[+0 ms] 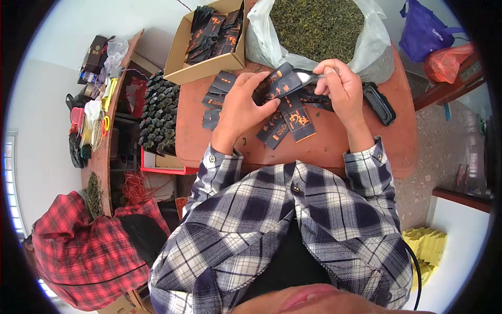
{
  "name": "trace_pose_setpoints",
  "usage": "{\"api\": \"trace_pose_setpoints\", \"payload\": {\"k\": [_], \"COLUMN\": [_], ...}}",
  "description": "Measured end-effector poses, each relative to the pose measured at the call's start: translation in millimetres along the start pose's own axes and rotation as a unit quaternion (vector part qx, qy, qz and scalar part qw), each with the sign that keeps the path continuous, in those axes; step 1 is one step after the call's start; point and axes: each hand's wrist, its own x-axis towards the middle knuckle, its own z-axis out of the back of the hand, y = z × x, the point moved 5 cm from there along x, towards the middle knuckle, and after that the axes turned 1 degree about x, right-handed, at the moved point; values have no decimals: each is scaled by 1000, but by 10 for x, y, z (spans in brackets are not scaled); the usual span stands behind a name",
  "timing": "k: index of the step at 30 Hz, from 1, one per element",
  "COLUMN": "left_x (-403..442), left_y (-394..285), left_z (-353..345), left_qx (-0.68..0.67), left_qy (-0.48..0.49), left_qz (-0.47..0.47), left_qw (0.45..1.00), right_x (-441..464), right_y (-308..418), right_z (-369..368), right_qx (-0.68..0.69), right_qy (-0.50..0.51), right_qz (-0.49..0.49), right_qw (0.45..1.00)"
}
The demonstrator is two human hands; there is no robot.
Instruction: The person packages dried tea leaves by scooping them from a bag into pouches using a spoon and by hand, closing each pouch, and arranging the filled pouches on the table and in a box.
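Note:
My left hand is closed on a small black packet with orange print, held tilted above the table. In my right hand is a metal spoon, its bowl against the packet's upper right end. Whether the spoon carries leaves cannot be made out. Beneath my hands lie several more black packets, overlapping on the reddish-brown table. Beyond them stands a large clear plastic bag of dried, tea-like leaves.
An open cardboard box full of black packets stands at the back left. Dark pointed pieces are massed beside the table. A black oblong object lies at right. Someone in a red plaid shirt is at lower left, near a cluttered side table.

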Motion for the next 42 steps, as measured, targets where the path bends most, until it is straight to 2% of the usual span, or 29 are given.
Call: {"api": "trace_pose_setpoints", "payload": {"k": [3,8,11,14,22,29,32,35,39,42], "left_x": [4,-11,4,7,-13,18,25,31,25,20], "left_y": [86,81,-29,-95,-112,-44,16,34,13,30], "left_z": [-40,-65,-50,-13,-57,-159,-239,-291,-294,-282], "left_qx": [-52,-131,-73,-90,-85,-109,-164,-225,-201,-195], "left_qy": [14,28,14,-18,-12,-12,36,30,96,100], "left_qz": [2,-10,-70,-96,-67,-85,-34,3,-7,-14], "left_qw": [999,991,995,991,994,990,985,974,975,976], "right_x": [8,33,48,53,50,50,52,67,65,57], "right_y": [-1,-112,-155,-139,-176,-177,-194,-212,-188,-166], "right_z": [7,18,-32,-115,-71,142,120,120,118,95], "right_qx": [17,128,135,114,88,115,172,193,168,168], "right_qy": [15,30,26,18,46,-8,6,14,44,59], "right_qz": [-11,-93,-116,-104,-89,-77,-91,-91,-89,-85], "right_qw": [1000,987,984,988,991,990,981,977,981,980]}}
